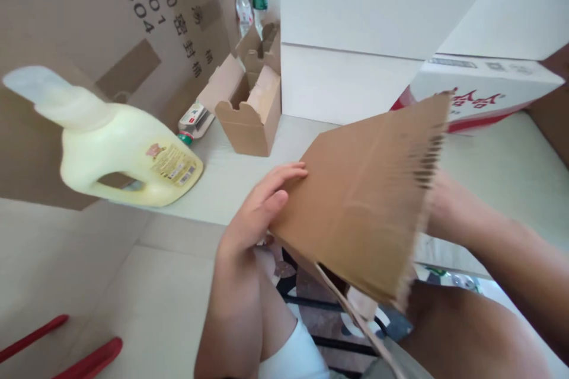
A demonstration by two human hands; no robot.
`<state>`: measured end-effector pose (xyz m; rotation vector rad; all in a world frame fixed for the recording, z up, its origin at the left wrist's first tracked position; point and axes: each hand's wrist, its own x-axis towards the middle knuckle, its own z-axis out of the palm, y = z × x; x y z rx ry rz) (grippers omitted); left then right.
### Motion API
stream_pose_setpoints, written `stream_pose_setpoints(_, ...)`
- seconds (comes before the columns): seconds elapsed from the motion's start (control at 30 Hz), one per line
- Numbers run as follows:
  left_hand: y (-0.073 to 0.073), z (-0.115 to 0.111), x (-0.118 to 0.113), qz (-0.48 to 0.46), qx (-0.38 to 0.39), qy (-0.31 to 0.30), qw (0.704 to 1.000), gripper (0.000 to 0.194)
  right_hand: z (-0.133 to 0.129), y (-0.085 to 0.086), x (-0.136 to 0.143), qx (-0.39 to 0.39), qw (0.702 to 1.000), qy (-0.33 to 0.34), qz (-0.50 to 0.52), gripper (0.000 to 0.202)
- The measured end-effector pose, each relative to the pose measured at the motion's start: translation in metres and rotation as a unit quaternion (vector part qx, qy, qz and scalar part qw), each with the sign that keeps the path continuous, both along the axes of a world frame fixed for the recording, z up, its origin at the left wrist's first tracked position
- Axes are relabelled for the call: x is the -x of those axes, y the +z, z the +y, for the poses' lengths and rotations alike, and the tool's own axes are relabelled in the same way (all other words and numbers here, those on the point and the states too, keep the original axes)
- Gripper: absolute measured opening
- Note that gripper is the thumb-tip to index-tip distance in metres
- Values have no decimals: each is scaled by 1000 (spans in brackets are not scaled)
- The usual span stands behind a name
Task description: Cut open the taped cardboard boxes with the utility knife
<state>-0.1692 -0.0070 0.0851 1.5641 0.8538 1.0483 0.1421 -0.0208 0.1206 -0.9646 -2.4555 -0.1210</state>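
A brown cardboard box (351, 189) with a raised flap is tilted above my lap, its right edge blurred. My left hand (262, 207) holds it at the left end, thumb and fingers pressed on the cardboard. From the right my other forearm reaches behind the box's right edge; that hand's fingers are hidden by the cardboard. Beyond the box, on the pale shelf surface (213, 189), stands a small open cardboard box (249, 124). A yellow jug (133, 154) with a handle and a translucent cap is at the left.
A large printed carton (178, 29) is behind the jug. Two plastic bottles (244, 9) stand at the back, and another lies by the small box. White boxes (347, 83) and a red-and-white carton (484, 89) stand behind. Red bars (93, 358) are at lower left.
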Motion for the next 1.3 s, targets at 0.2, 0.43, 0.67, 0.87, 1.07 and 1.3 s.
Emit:
stream_pose_setpoints(0.2, -24, 7, -24, 106, 191, -57, 974, 70, 8, -29, -27, -52, 991, -112, 53, 28)
stream_pose_setpoints(0.43, -35, 18, -45, 49, 127, 67, 988, 71, -12, -61, -39, 87, 948, -104, 288, 24)
stream_pose_setpoints(0.67, -39, 29, -81, -146, 83, 22, 986, 69, -26, -73, -39, 154, 912, -47, 377, 13)
stream_pose_setpoints(0.87, -20, 30, -98, -109, 64, 98, 987, 52, -34, -62, -44, 244, 857, -17, 453, 16)
stream_pose_setpoints(1.07, -26, 30, -93, -89, 26, 214, 972, 50, -61, -4, -39, 255, 919, 86, 289, 36)
stream_pose_setpoints(1.3, -40, 32, -85, -64, 9, 289, 955, 58, -74, 10, -23, 270, 955, 62, 104, 18)
